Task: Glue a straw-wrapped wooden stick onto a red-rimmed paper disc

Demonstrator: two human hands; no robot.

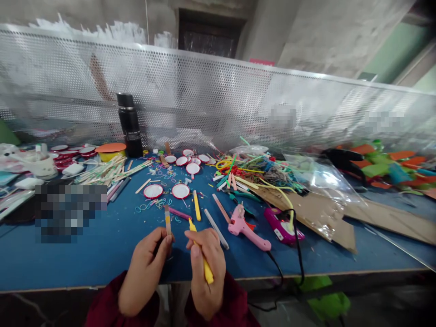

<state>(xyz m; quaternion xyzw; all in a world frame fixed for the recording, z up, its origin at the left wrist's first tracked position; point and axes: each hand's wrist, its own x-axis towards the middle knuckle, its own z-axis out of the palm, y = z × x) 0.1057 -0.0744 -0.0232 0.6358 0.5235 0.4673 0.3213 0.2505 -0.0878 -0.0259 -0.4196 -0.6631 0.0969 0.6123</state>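
Near the table's front edge, my left hand (pixel 146 265) pinches a flat wooden craft stick (pixel 167 220) upright; its upper part is coloured yellow and brown. Beside it, my right hand (pixel 207 268) grips a yellow marker (pixel 206 268) like a pen, its tip pointing up and left, apart from the stick. Just beyond my hands lie a purple marker (pixel 179 213), a yellow marker cap or pen (pixel 196 205) and a grey marker (pixel 217 229). Two white discs with red rims, one a round disc (pixel 180 191), rest farther back among small coloured rubber bands (pixel 153 205).
A pink glue gun (pixel 248 229) and a purple power strip (pixel 282 227) with a black cord lie to the right, by cardboard (pixel 306 211) and tangled cords (pixel 275 175). A black bottle (pixel 130 125) stands at the back before a perforated metal screen (pixel 204 100). Bundled sticks (pixel 105 170) lie left.
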